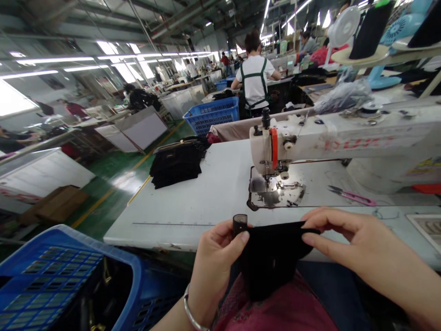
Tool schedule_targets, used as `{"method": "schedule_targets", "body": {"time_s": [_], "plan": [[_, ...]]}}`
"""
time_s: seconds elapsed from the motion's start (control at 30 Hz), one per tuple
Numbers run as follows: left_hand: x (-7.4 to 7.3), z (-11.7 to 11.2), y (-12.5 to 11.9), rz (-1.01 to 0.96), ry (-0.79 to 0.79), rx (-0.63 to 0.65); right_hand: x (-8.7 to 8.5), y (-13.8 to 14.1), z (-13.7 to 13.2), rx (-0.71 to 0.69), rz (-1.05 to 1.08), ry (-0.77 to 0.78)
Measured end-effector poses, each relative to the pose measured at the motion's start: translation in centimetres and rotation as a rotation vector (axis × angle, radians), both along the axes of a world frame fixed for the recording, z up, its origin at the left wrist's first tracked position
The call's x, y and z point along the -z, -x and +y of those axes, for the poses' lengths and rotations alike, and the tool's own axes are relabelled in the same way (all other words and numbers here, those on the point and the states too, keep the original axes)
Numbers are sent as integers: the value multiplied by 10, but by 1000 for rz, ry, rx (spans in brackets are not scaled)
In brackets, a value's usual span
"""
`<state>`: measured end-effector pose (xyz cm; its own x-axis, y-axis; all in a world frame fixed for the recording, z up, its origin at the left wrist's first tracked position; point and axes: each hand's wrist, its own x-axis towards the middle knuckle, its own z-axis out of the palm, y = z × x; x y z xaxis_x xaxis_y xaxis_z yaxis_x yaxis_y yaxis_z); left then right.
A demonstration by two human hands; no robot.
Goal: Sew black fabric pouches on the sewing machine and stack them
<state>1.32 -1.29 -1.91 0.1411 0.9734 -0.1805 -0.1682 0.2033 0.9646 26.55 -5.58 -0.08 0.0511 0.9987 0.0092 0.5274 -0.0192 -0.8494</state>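
A black fabric piece point(275, 257) hangs between my two hands, over my lap at the front edge of the sewing table. My left hand point(220, 257) is closed on its left end, together with a small dark looped tab point(240, 223) that stands up above the thumb. The thumb and fingers of my right hand point(339, 234) pinch the fabric's upper right corner. A small pale slit or mark shows on the fabric's face. Just beyond my hands is the sewing machine point(272, 151), its needle over the metal plate point(268, 186).
A stack of black pieces point(179, 161) lies on the white table point(165, 207) at left. Pink thread snips point(354, 195) rest right of the needle plate. A blue basket point(134, 266) holding dark items stands at lower left. Farther off are another blue basket point(213, 115) and a seated co-worker point(254, 78).
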Motion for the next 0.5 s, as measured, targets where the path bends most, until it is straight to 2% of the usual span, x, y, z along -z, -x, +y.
{"method": "schedule_targets", "body": {"time_s": [0.17, 0.37, 0.5], "plan": [[3, 3, 0, -12, 20, -2, 11, 3, -4, 121, 206, 76], [6, 4, 3, 9, 27, -14, 11, 14, -1, 206, 424, 3], [6, 5, 7, 55, -5, 3, 13, 11, -3, 207, 426, -22]]}}
